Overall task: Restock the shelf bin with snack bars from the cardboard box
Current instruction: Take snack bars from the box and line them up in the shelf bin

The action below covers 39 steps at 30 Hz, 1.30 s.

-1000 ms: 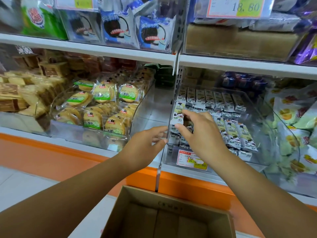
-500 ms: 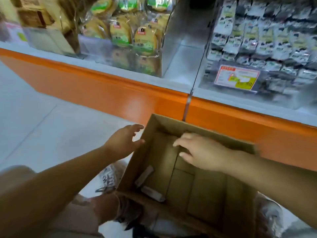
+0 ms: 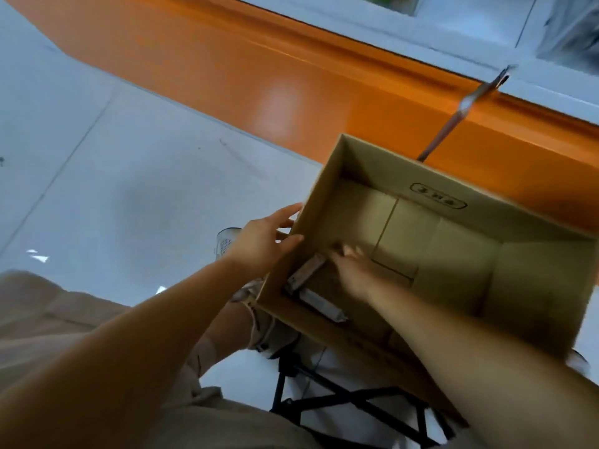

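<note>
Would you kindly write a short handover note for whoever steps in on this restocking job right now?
Left hand: rests against the left wall of the cardboard box, fingers fairly straight.
Right hand: down inside the box, fingertips by the upper snack bar; blurred, so its grip is unclear.
Things: the lower snack bar lies beside the upper one in the near-left corner. The shelf bin is at the top right edge, blurred.
Done: the box is nearly emptied.
Left: move these two bars to the bin.

Oval stamp [image 3: 438,196] on cardboard box [image 3: 372,170] is unreadable.
</note>
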Motion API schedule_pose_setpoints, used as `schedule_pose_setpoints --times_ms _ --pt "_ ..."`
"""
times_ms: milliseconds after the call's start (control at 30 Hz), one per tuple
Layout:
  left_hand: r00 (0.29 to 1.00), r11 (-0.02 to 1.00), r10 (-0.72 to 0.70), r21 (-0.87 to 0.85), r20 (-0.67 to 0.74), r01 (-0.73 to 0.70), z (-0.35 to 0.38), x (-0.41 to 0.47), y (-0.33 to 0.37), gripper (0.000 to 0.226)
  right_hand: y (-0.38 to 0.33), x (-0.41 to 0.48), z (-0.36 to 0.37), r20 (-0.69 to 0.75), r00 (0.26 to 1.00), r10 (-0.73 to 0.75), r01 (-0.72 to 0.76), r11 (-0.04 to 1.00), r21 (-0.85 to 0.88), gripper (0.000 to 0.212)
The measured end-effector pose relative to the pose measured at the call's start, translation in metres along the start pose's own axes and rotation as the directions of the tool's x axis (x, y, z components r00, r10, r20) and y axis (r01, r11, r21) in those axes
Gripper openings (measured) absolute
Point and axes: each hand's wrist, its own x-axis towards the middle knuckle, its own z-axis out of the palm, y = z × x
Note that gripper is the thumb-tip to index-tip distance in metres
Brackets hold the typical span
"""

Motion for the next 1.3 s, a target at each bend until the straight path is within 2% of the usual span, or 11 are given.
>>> schedule_pose_setpoints --times_ms 233,300,433,500,600,733,833,933,1033,1100,1300 --pt "1.0 0.996 0.014 -0.091 0.013 -0.013 0.0 0.002 -0.004 0.055 0.0 0.005 0.011 -0.155 0.985 -0.081 0.09 0.995 0.053 0.036" --pt "1.0 0.994 0.018 -0.104 -0.004 -0.018 0.001 0.002 -0.004 0.054 0.006 0.002 0.015 -0.148 0.989 -0.015 0.038 0.987 0.154 0.031" --pt "0.999 0.992 0.034 -0.122 -0.037 -0.038 0.004 0.003 -0.006 0.053 0.016 -0.009 0.024 0.019 0.999 0.027 -0.031 0.959 0.281 0.044" --pt "0.999 0.989 0.032 -0.142 -0.044 -0.038 0.005 0.002 -0.007 0.053 0.017 -0.015 0.031 0.021 1.0 -0.007 0.001 0.949 0.315 0.063" --pt "0.999 0.989 0.028 -0.147 -0.042 -0.034 0.005 0.002 -0.006 0.053 0.014 -0.019 0.043 0.004 0.999 -0.051 0.049 0.97 0.239 0.084" --pt "0.999 0.991 0.031 -0.129 -0.039 -0.036 0.007 0.002 -0.006 0.052 0.014 -0.02 0.049 -0.092 0.993 -0.075 0.085 0.99 0.115 0.069" --pt "0.998 0.991 0.028 -0.128 -0.063 -0.036 0.008 0.002 -0.007 0.051 0.018 -0.018 0.045 -0.173 0.985 -0.024 0.046 0.991 0.124 0.064" --pt "0.998 0.99 0.017 -0.137 -0.059 -0.025 0.009 0.003 -0.008 0.052 0.028 -0.016 0.036 -0.252 0.967 0.039 -0.012 0.994 0.108 0.07" --pt "0.999 0.991 0.016 -0.134 -0.052 -0.023 0.009 0.002 -0.006 0.052 0.038 -0.017 0.03 -0.233 0.971 0.044 -0.039 0.999 0.029 0.088" --pt "0.999 0.99 0.008 -0.139 -0.048 -0.015 0.008 0.002 -0.004 0.053 0.038 -0.018 0.033 -0.239 0.971 0.024 -0.024 1.0 0.005 0.084" --pt "0.999 0.987 -0.028 -0.156 -0.022 0.024 0.009 0.001 0.001 0.063 0.031 -0.026 0.018 -0.271 0.955 0.123 -0.029 0.945 0.325 0.067"
